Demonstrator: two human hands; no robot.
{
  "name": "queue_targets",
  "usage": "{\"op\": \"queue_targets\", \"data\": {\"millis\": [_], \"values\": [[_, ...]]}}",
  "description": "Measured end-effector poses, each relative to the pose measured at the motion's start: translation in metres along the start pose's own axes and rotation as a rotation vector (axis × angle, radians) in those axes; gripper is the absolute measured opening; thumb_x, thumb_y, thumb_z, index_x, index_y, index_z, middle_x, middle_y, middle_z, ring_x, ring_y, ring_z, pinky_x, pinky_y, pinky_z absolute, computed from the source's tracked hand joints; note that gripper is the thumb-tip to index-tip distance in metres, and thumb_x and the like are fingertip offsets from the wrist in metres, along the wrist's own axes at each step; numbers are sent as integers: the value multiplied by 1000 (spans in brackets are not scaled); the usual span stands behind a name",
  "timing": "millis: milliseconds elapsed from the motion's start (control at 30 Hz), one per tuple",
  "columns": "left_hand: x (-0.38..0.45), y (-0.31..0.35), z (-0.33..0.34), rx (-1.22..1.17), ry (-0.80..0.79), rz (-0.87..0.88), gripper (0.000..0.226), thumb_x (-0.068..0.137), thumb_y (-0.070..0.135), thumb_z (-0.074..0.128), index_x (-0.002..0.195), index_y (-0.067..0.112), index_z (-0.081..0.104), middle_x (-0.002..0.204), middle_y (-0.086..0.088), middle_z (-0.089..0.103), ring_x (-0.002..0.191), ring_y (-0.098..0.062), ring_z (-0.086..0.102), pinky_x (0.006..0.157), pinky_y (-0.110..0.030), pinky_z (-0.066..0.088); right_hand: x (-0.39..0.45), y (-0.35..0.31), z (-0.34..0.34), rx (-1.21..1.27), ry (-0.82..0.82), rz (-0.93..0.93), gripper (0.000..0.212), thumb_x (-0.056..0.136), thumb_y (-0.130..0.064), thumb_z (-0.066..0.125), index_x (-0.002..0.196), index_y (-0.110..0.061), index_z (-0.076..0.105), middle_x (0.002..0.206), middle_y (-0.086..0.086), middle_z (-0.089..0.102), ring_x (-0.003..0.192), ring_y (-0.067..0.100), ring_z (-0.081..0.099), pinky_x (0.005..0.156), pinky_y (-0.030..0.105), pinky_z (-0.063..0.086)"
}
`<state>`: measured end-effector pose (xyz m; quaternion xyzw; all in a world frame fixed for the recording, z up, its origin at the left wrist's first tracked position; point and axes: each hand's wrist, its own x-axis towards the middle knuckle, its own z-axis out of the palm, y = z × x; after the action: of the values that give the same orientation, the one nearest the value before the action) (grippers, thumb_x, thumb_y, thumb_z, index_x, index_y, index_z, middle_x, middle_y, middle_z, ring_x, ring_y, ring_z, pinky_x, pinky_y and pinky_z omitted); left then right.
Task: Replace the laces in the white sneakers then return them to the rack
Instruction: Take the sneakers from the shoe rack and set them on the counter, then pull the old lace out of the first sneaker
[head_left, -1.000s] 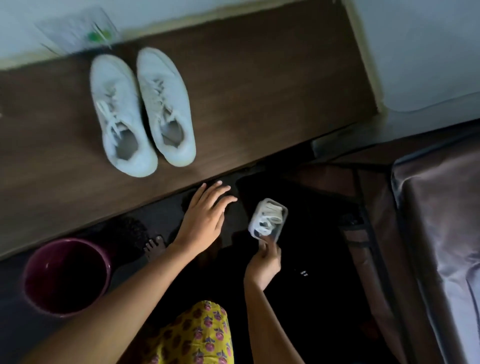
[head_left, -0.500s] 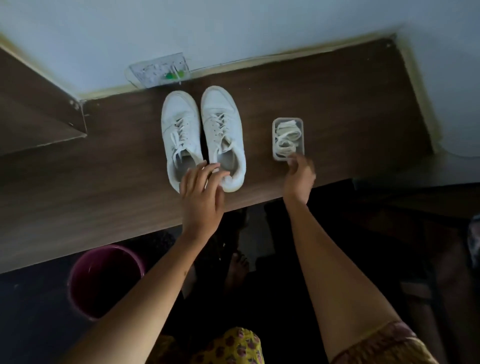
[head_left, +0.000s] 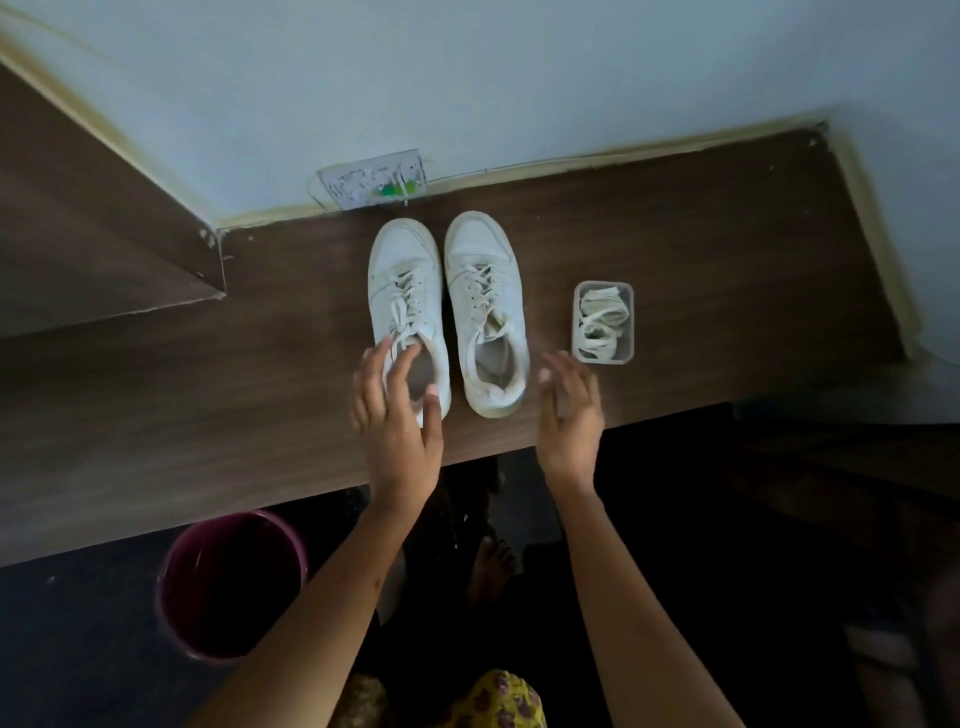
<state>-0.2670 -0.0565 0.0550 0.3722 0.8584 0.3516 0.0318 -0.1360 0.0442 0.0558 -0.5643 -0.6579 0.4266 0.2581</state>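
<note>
The white sneakers (head_left: 447, 312) are stood on the table (head_left: 701, 249), still laced, beside a container of laces (head_left: 602, 322). Both hands (head_left: 400, 410) are spread, empty. Unlacing is judged next.

Two white sneakers (head_left: 447, 312) stand side by side on the tabletop (head_left: 701, 249); a clear box of laces (head_left: 603, 322) sits just right; both hands, left (head_left: 397, 410) and right (head_left: 569, 415), hover open at the heels
</note>
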Motion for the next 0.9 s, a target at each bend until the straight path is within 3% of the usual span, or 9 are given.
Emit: {"op": "queue_targets", "data": {"millis": [67,133,233,500,600,700,767,833,900], "values": [[3,-2,-2,-173,-60,-186,62,94,43,51,148,17,35,159,-9,20,146,-19,21,109,-35,33,1,-11,12,111,-116,101,44,100,-42,52,139,-21,54,145,-6,46,128,-2,43,99,7,38],[4,-12,3,-355,-151,-359,82,88,57,53,154,24,18,163,0,6,145,-3,9,109,-30,30,7,-15,25,222,-155,208,55,95,-50,56,144,-27,47,148,-9,46,133,2,43,109,22,39],[13,-30,14,-592,-216,-490,98,78,62,64,155,31,12,162,11,14,146,1,15,120,-42,24,17,-11,41,333,-169,273,59,89,-38,68,144,-33,47,142,-11,53,131,4,47,113,34,39],[12,-55,27,-740,-203,-393,94,69,54,72,151,36,29,153,22,32,135,11,31,114,-28,31,10,17,58,373,-99,147,63,74,-39,62,136,-38,54,125,-17,65,118,1,58,105,38,46],[11,-65,31,-777,-195,-356,92,67,53,74,149,39,33,151,21,36,134,9,35,114,-31,33,-2,24,64,377,-92,70,61,78,-36,60,139,-36,53,111,-24,68,106,-9,60,97,27,48],[12,-76,35,-800,-201,-315,92,66,55,75,147,41,35,149,19,41,135,3,39,114,-36,35,-10,29,66,354,-58,17,52,90,-27,60,141,-32,51,85,-41,64,86,-21,58,79,8,45],[13,-79,34,-804,-218,-298,92,65,55,75,147,41,35,148,18,43,134,1,41,113,-36,36,-15,30,65,323,-43,2,49,93,-23,57,142,-28,50,72,-40,62,76,-25,55,68,0,41],[12,-81,30,-810,-238,-281,91,64,56,75,146,40,37,146,15,46,131,-1,45,111,-35,38,-20,29,62,291,-36,-22,51,93,-27,58,143,-28,49,73,-31,62,80,-23,55,68,-1,38],[12,-79,25,-787,-265,-262,88,64,56,73,144,37,41,141,14,52,127,-4,50,104,-31,42,-24,29,61,268,-49,-40,53,92,-34,58,144,-28,48,98,-24,61,107,-8,56,82,10,36]]}}
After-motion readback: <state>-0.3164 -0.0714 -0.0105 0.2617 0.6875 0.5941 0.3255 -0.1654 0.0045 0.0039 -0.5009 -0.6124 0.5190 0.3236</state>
